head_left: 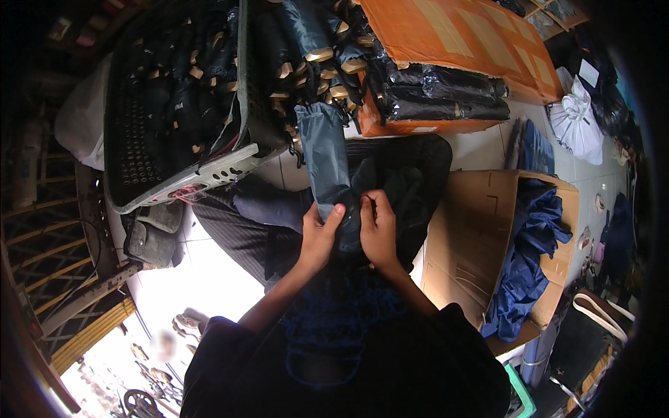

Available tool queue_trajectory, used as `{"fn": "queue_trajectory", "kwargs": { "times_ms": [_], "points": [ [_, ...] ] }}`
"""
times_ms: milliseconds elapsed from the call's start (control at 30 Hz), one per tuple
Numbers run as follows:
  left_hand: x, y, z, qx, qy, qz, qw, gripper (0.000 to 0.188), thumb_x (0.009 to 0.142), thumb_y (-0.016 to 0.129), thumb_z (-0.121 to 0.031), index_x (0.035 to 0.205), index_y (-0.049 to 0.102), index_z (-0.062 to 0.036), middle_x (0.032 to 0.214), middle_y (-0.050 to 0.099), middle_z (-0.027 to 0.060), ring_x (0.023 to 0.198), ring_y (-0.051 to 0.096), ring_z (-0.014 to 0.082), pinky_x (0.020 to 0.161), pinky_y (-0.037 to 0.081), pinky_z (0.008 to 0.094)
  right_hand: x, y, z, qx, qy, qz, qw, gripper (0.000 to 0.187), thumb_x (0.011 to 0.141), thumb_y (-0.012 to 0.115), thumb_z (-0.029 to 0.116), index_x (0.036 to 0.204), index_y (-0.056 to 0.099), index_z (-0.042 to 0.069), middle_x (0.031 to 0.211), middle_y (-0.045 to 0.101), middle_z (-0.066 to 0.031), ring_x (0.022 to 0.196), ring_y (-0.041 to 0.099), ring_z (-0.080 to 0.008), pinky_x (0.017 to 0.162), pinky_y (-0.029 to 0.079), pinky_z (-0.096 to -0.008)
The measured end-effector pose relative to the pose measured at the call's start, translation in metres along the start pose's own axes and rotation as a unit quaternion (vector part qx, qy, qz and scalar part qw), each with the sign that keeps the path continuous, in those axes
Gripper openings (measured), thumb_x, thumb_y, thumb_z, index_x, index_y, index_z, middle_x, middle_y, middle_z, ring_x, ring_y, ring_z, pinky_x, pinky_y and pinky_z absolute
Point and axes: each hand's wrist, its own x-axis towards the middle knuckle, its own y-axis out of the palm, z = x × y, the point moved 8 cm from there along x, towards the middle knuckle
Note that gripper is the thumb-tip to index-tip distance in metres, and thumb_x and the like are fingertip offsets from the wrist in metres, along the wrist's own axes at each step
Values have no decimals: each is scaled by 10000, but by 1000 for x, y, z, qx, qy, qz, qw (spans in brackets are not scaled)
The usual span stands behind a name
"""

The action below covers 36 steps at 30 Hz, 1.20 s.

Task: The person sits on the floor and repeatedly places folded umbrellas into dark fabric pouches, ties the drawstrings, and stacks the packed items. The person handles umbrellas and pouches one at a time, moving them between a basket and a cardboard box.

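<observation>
**Steady grip, small pulls**

A dark crate [233,164] full of black bundles stands at the left; an open orange carton [456,31] lies beyond the striped lap [240,226], and a brown carton [463,240] with blue cloth [526,272] spilling over its edge sits at the right. Above the lap, between the crate's near right corner and the brown carton's left edge, is the grey sleeve [325,157], its far end towards the orange carton's near left corner. The left hand [319,237] grips its near end, thumb on top. The right hand [378,228] closes thumb to finger beside it, seemingly on dark fabric [364,182], though shadow blurs the contact. Best, probably, to hold the left thumb firm and work the right in short, even pulls, so the thin material neither bunches nor tears.
</observation>
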Motion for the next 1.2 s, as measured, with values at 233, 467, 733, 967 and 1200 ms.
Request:
{"fn": "queue_trajectory", "kwargs": {
  "times_ms": [233, 467, 733, 967, 1200],
  "points": [
    [2, 2, -2, 39, -33, -56, 997, 292, 884, 656, -148, 1110, 569, 15, 990, 641, 51, 889, 578, 101, 809, 460, 243, -2, 3, 0, -58, -51, -42, 996, 52, 932, 503, 35, 928, 538, -4, 775, 601, -150, 681, 603, -213, 628, 451, -320],
    [7, -6, 7, 46, -55, -55, 996, 294, 855, 676, -147, 1095, 582, -7, 971, 642, 45, 881, 585, 109, 802, 462, 253, 12, 7, 19, -30, -101, 41, 994, 55, 903, 523, 6, 955, 506, 8, 829, 609, -212, 787, 629, -395, 652, 484, -400],
    [6, -4, 10, 65, -43, -23, 997, 361, 852, 682, -149, 1158, 551, -9, 1038, 624, 66, 929, 575, 120, 831, 458, 265, 7, 7, -4, -54, -64, -9, 996, 77, 916, 499, 21, 983, 462, 27, 792, 597, -224, 760, 629, -416, 607, 471, -415],
    [0, -6, 13, 65, -82, 2, 994, 489, 868, 682, -175, 1257, 460, 22, 1106, 607, 97, 1025, 563, 160, 905, 440, 285, -17, 9, -47, 175, 71, 9, 982, 210, 899, 586, 68, 1082, 501, 12, 925, 641, -131, 870, 636, -229, 773, 476, -338],
    [15, -28, -2, -25, 12, 51, 998, 482, 879, 654, -202, 1252, 461, 35, 1131, 606, 129, 1053, 585, 208, 924, 446, 325, -24, 6, -17, 106, 71, 169, 977, 439, 768, 776, 169, 1111, 556, 6, 1022, 630, -98, 958, 602, -185, 855, 460, -304]
  ]
}}
